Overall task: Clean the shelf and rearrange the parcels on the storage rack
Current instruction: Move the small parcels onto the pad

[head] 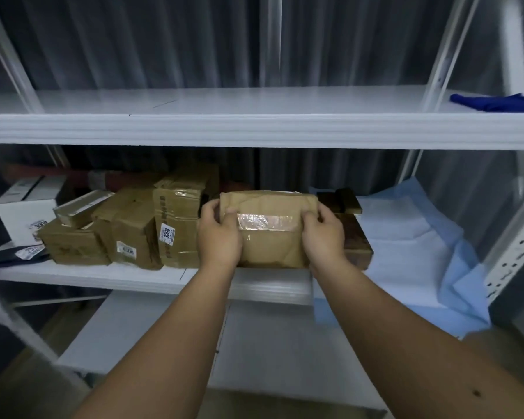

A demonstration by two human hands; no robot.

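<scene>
Head camera, close, facing rack [254,131] shelves.

A pale blue padded sheet with white quilted middle [406,237] lies crumpled at the right, its edge hanging down in front. Behind everything hangs a dark grey pleated curtain [164,40]. A brownish floor [28,385] shows at the lower left.

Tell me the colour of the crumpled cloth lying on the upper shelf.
Dark blue; the crumpled cloth shows at the head view's right edge.

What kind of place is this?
Probably a parcel storeroom: a white metal rack, taped brown parcels bearing numbered stickers, and both hands holding another parcel.
</scene>
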